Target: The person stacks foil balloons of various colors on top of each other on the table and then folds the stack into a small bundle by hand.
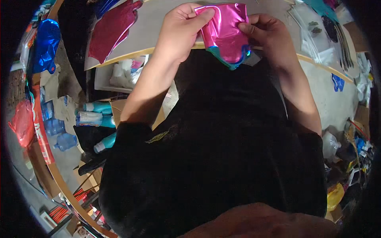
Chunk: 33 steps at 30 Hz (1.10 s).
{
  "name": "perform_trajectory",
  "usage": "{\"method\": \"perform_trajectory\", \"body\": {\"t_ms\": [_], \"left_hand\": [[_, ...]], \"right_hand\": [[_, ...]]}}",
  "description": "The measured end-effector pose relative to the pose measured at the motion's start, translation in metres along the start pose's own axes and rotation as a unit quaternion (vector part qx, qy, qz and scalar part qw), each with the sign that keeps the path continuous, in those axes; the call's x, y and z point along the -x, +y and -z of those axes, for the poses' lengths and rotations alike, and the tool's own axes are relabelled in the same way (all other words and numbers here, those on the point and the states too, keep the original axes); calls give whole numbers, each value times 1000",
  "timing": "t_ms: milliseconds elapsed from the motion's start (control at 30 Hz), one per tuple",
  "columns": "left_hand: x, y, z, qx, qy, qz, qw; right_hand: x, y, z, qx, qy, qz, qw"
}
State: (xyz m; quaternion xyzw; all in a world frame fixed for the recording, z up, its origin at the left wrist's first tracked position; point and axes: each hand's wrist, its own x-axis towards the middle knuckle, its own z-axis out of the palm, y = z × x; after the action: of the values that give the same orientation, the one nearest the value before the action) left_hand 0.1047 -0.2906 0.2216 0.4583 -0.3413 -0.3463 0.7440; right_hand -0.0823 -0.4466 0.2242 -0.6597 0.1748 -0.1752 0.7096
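A shiny pink foil piece (227, 29) with a blue-green lower edge is stretched between my two hands, over the near edge of the pale table (158, 25). My left hand (184, 24) pinches its upper left corner, thumb across the front. On the other side, my right hand (262, 28) has its thumb and curled fingers closed on the right edge. The foil's lower tip hangs past the table's wooden edge, in front of my dark clothing. Left of my left hand, a stack of darker pink foil pieces (113, 31) lies on the table.
Clear plastic bags (309, 29) lie at the table's right. A white bin (101, 79) with plastic stands below the table at left. Blue foil (47, 45) is at the far left, above blue water jugs (65, 141) on the floor. A yellow bag (335, 196) lies lower right.
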Motion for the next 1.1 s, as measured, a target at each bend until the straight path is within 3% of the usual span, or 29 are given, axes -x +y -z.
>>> {"method": "perform_trajectory", "body": {"t_ms": [167, 267, 433, 500, 567, 633, 700, 733, 800, 833, 900, 933, 1000, 1033, 1100], "left_hand": [[-2, 8, 10, -84, -54, 66, 993], [2, 8, -3, -66, 1, 26, 997], [8, 10, -4, -99, -27, 31, 994], [8, 13, -6, -141, -42, 33, 989], [6, 21, -10, -243, -126, 33, 961], [4, 25, -18, -248, -118, 54, 960], [4, 25, -23, -252, -111, 75, 958], [3, 23, -24, -217, -83, 48, 972], [4, 17, -25, -180, -55, 19, 982], [6, 13, -24, -140, -30, 18, 990], [10, 12, -24, -99, -4, 18, 995], [13, 15, -23, -132, -21, 47, 990], [14, 12, -14, -197, -48, 92, 975], [12, 8, -15, -196, -47, 97, 975], [3, 10, -21, -268, -69, -57, 959]], "right_hand": [[-10, -3, 10, 54, 42, 52, 996], [-5, -15, 0, 71, 48, 71, 994], [-4, -18, 2, 29, 53, 59, 996], [-5, -27, 5, 100, 17, 93, 990], [-6, -28, 7, 123, -29, 89, 988], [-6, -39, 2, 145, -75, 85, 983], [-2, -70, -13, 161, -37, -27, 986], [2, -81, -21, 162, -36, -26, 986], [8, -96, -32, 221, 112, -47, 968], [5, -87, -26, 222, 112, -46, 968], [-2, -65, -10, 91, 81, -74, 990], [-2, -63, -9, 91, 80, -76, 990], [1, -57, -5, 166, 29, 67, 983], [2, -56, -3, 164, 29, 61, 984], [-1, -62, -3, 69, -93, -13, 993]]}}
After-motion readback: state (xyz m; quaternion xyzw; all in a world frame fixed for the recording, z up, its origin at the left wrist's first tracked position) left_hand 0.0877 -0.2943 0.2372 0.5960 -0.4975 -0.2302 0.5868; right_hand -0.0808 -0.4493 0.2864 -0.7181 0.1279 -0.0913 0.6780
